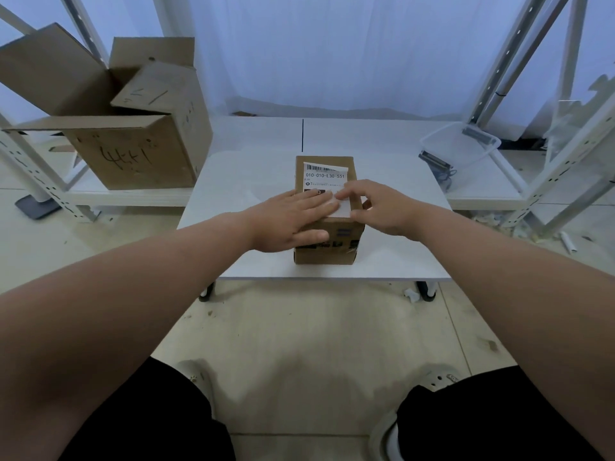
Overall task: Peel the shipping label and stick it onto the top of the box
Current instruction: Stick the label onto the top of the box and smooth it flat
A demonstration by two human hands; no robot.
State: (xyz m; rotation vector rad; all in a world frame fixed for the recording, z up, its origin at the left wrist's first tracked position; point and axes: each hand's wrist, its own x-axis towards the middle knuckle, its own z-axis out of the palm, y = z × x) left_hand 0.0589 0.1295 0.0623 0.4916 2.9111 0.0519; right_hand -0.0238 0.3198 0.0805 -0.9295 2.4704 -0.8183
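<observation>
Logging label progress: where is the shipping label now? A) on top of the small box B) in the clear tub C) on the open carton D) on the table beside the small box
A: the shipping label lies atop the small box, with the left hand and right hand pressing it.

both hands, left hand [289, 218] and right hand [382, 207], press the shipping label [327, 181] onto the box [329, 254].

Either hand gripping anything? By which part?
Nothing looks gripped. The left hand lies flat on the label atop the box, pressing its near part; the right hand touches the label's right edge with bent fingers.
</observation>
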